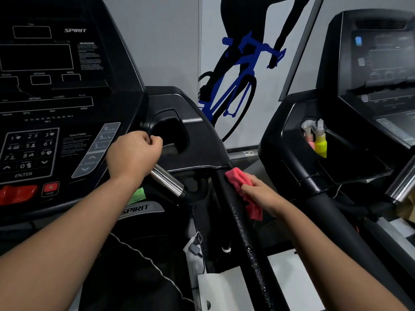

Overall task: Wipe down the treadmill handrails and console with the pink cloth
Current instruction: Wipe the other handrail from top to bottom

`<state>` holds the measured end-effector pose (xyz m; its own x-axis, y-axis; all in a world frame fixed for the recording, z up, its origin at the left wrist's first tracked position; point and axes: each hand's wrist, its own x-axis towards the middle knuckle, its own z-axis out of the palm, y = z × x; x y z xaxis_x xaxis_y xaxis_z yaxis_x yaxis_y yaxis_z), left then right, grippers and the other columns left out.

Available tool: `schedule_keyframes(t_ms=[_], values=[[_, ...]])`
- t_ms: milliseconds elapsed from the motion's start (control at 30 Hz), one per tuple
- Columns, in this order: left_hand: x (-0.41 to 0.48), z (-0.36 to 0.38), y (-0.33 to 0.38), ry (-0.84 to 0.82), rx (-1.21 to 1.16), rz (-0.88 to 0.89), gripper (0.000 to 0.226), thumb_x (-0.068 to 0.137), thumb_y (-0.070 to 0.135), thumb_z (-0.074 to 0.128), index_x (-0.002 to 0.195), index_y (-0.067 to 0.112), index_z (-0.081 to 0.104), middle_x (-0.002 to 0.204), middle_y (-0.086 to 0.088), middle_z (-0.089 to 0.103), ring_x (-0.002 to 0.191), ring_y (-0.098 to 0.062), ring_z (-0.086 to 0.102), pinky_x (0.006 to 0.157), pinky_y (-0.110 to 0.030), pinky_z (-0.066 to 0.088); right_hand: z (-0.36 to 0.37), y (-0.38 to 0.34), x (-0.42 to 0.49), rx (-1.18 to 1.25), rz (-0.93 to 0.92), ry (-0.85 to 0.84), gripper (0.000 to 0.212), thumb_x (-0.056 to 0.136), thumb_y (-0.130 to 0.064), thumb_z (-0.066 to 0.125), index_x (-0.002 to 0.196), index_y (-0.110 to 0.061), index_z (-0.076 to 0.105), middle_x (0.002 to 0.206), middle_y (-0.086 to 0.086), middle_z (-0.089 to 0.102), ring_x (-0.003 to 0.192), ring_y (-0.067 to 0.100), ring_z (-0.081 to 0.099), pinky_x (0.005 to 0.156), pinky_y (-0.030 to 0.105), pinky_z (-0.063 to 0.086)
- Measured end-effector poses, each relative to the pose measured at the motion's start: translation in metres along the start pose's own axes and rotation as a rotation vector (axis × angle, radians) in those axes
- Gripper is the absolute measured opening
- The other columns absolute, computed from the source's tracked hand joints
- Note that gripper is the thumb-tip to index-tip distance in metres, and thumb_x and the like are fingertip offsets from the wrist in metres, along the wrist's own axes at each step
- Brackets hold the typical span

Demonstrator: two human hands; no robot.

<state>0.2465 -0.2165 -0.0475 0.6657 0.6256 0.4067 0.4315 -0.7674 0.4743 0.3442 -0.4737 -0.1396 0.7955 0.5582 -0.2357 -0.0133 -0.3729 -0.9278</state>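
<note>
We have one head-worn view, looking forward and down, close over the treadmill console (51,104) and its right handrail (243,223).

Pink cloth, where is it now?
Head view, right of centre: the right hand holds the pink cloth on the black handrail, below the cup holder.

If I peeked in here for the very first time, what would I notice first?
Probably the pink cloth, bright against all the black: the right hand holds it against the handrail in the middle. Next comes the big blue bicycle picture on the wall behind, then the yellow spray bottle tucked into the next treadmill on the right.
</note>
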Motion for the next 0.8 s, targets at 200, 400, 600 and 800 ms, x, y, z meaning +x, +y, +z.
schedule_keyframes(t_ms=[200, 400, 600, 800], values=[[-0.001, -0.001, 0.0, -0.01, -0.002, -0.009, 0.038, 0.087, 0.029, 0.046, 0.057, 0.006, 0.051, 0.051, -0.007, 0.045, 0.048, -0.022, 0.042, 0.045, -0.027, 0.028, 0.02, -0.017, 0.026, -0.181, -0.141, 0.222, 0.033, 0.084, -0.007, 0.056, 0.107, -0.021, 0.037, 0.099, 0.0, 0.05, 0.083, 0.012, 0.05, 0.072, 0.027, 0.042], [0.0, -0.001, 0.0, -0.004, 0.011, -0.007, 0.038, 0.087, 0.03, 0.047, 0.061, 0.004, 0.057, 0.053, -0.008, 0.049, 0.049, -0.022, 0.042, 0.046, -0.028, 0.029, 0.025, -0.004, 0.012, -0.454, -0.245, 0.159, 0.036, 0.08, -0.041, 0.071, 0.108, -0.054, 0.054, 0.121, -0.011, 0.037, 0.112, 0.005, 0.028, 0.105, 0.025, 0.018], [0.0, 0.0, 0.0, -0.002, 0.003, -0.021, 0.038, 0.087, 0.03, 0.046, 0.062, 0.002, 0.058, 0.055, -0.011, 0.052, 0.05, -0.022, 0.042, 0.046, -0.028, 0.03, 0.035, -0.024, 0.025, -0.382, -0.226, 0.175, 0.023, 0.084, -0.052, 0.059, 0.105, -0.059, 0.059, 0.117, -0.009, 0.048, 0.106, 0.007, 0.033, 0.099, 0.025, 0.035], [-0.001, -0.002, -0.001, -0.008, -0.017, -0.011, 0.038, 0.086, 0.03, 0.047, 0.064, 0.001, 0.057, 0.058, -0.013, 0.055, 0.052, -0.023, 0.044, 0.046, -0.029, 0.031, 0.051, -0.031, 0.002, -0.991, -0.232, 0.114, 0.034, 0.084, -0.042, 0.06, 0.117, -0.031, 0.06, 0.112, 0.002, 0.033, 0.104, 0.025, 0.033, 0.095, 0.041, 0.041]])
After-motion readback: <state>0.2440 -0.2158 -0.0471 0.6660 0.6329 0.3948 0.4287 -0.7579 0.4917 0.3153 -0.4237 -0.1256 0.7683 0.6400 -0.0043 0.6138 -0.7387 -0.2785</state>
